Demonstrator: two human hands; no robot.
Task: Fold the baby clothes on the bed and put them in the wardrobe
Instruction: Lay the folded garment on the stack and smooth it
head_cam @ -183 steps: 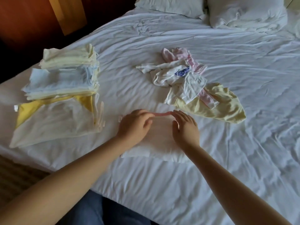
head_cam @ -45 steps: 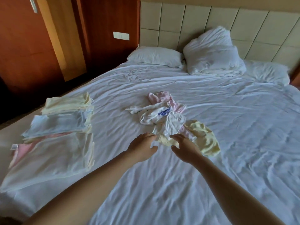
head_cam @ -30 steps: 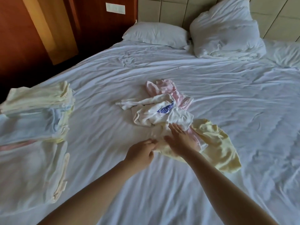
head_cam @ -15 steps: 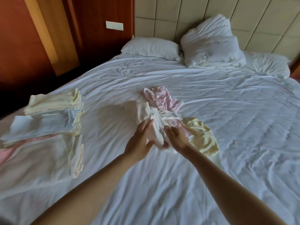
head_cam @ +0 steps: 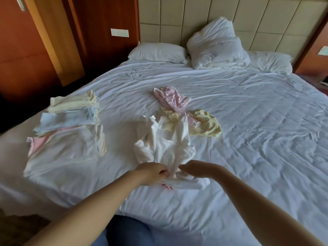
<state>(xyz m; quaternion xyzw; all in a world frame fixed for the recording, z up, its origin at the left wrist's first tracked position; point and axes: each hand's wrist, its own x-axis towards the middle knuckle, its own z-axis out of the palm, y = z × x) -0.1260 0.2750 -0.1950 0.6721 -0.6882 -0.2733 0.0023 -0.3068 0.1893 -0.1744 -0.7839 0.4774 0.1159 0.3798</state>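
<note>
On the left hand (head_cam: 150, 173) the fingers (head_cam: 162, 172) clench the near end of the white garment (head_cam: 165, 146) at lower centre, probably to spread it for folding; the right hand (head_cam: 198, 168) touches it, grip unclear. The folded stack (head_cam: 67, 132) sits middle left, kept apart from the unfolded clothes (head_cam: 177, 103)

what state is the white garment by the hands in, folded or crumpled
Crumpled: the white garment lies bunched and twisted on the bed, the left hand pinching its near end, the right hand beside it.
</note>
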